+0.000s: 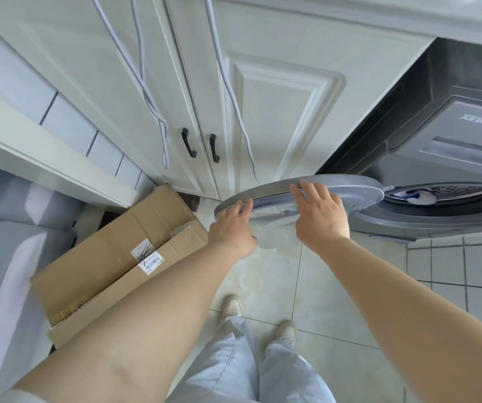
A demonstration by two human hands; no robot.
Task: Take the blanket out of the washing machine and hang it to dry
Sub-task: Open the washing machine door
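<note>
Door stage: we have both hands on the washing machine's (449, 132) round door (350, 189), which stands swung out toward the cabinet (263, 91); our left hand (232, 226) curls its fingers round the door's outer rim, while our right hand (319, 212) lies on the top edge, fingers fairly straight and spread. The blanket has not been taken out; inside the drum opening (443, 196) only a blue and white patch shows, too small to identify. Next, we judge, we let go of the door and reach low into the drum.
</note>
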